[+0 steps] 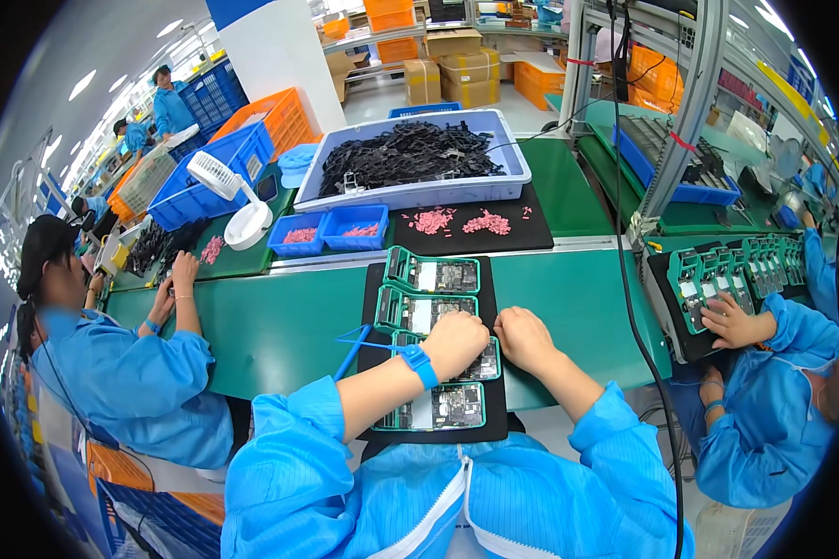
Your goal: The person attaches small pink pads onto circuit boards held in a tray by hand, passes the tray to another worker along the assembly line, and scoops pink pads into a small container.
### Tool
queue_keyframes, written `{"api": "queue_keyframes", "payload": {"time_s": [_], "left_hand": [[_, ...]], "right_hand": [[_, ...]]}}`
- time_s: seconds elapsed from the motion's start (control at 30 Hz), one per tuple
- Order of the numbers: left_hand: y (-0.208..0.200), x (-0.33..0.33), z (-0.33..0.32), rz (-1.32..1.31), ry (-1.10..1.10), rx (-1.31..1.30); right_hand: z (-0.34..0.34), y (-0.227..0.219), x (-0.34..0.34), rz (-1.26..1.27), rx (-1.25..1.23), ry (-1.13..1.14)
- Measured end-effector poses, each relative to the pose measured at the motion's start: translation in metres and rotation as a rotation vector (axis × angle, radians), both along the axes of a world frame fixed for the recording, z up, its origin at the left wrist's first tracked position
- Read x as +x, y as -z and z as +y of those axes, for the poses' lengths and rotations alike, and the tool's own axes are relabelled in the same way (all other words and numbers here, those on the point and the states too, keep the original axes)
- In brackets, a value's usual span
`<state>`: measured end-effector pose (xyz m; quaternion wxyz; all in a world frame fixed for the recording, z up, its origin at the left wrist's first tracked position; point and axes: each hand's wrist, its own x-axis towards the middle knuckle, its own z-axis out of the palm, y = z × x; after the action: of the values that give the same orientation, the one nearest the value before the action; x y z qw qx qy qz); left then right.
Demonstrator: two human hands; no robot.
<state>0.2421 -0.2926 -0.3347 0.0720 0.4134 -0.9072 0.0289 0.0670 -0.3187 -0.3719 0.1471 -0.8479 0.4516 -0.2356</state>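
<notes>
While your hands sit low centre of the frame, four green fixtures (433, 276) lie in a column on a black mat (371, 307), each a green frame around a grey-black circuit board. The top two are fully in view, the third fixture (487, 365) is mostly under your hands, and the fourth fixture (436, 408) lies nearest your body, partly behind your left forearm.

Your left hand (454, 343) is curled into a loose fist, knuckles up, resting on the third fixture. Can't tell whether it grips anything. A blue wrist strap (421, 364) wraps that wrist, its blue cord running left off the mat. Your right hand (524, 339) is just beside the left, fingers curled down onto the same fixture's right edge. Grip hidden, can't tell. Both forearms come up from the lower edge in blue sleeves, pushed up past the wrists.

Upper centre: a grey bin (416, 191) of black parts, with pink bits (487, 223) scattered on a dark mat in front of it. Two small blue trays (331, 228) with pink bits sit left of that, a white fan (226, 182) further left. A co-worker's hand (738, 323) at right rests on another row of green fixtures; a second co-worker sits at left.
</notes>
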Motion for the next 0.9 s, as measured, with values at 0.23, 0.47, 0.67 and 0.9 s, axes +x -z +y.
{"api": "queue_keyframes", "payload": {"time_s": [0.23, 0.47, 0.67, 0.9], "left_hand": [[0.0, 0.006, 0.013, -0.001, 0.043, -0.073], [0.003, 0.019, 0.012, 0.031, 0.131, 0.024], [-0.005, 0.028, 0.008, 0.039, 0.098, 0.197], [-0.027, 0.051, -0.002, 0.616, -0.017, 0.178]], "right_hand": [[0.001, -0.002, -0.002, 0.015, -0.026, -0.082], [0.003, -0.019, -0.007, -0.051, -0.023, -0.05], [0.047, -0.04, 0.005, -0.071, 0.059, -0.34], [0.073, -0.023, 0.021, -0.035, -0.154, -0.432]]}}
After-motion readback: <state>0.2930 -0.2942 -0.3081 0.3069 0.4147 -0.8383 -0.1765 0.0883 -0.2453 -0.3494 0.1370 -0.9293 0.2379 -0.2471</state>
